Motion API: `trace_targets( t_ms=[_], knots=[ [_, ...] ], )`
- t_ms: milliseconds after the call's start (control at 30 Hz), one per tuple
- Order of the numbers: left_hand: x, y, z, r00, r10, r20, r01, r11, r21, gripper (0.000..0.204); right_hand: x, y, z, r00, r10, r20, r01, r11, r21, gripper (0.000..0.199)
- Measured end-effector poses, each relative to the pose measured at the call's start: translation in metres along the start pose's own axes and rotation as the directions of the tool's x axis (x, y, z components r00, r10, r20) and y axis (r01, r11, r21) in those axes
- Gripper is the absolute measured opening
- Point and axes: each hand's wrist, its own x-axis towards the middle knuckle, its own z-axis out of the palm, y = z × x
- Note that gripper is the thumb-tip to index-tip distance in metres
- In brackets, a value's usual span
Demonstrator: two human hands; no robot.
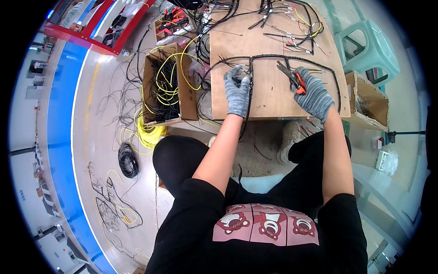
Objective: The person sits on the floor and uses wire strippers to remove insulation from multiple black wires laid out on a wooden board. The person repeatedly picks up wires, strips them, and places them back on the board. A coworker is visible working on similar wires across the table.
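A black wire harness lies across the wooden board, with taped branches running down both sides. My left hand, in a grey knit glove, is closed at the harness's left branch, thumb and fingers pinched around thin wires there. The exact wire ends between the fingertips are too small to make out. My right hand, gloved the same way, grips pliers with orange-red handles. Their dark jaws point up and left over the board, inside the harness loop, apart from my left hand.
More cable bundles spread over the board's far side. Left of it stands a cardboard box full of black and yellow wire. Yellow coils and a black coil lie on the floor. A green stool and another box stand right.
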Motion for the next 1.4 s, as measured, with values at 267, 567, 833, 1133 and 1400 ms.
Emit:
trace_targets(
  t_ms=[267,567,833,1133,1400],
  knots=[
    [-0.02,0.003,0.003,0.984,-0.147,-0.099,0.115,0.955,-0.274,0.019,-0.011,0.001,0.027,0.978,0.122,0.169,-0.127,0.992,0.016,0.035],
    [-0.012,0.002,0.012,0.975,-0.038,-0.218,-0.018,0.968,-0.252,0.012,0.006,-0.016,0.05,0.91,0.295,0.291,-0.282,0.956,-0.086,0.032],
    [-0.013,0.003,0.019,0.982,-0.017,-0.187,0.0,0.996,-0.093,0.014,0.015,-0.023,0.055,0.933,0.268,0.241,-0.234,0.959,-0.16,0.03],
    [-0.014,-0.003,0.024,0.994,-0.079,0.069,0.094,0.963,-0.252,0.012,0.021,-0.017,0.062,0.933,0.291,0.21,-0.265,0.953,-0.144,0.032],
    [-0.011,0.01,0.026,0.958,0.104,0.268,-0.175,0.95,0.258,0.009,0.024,0.01,0.092,0.901,0.433,0.026,-0.382,0.763,0.521,0.041]
  ],
)
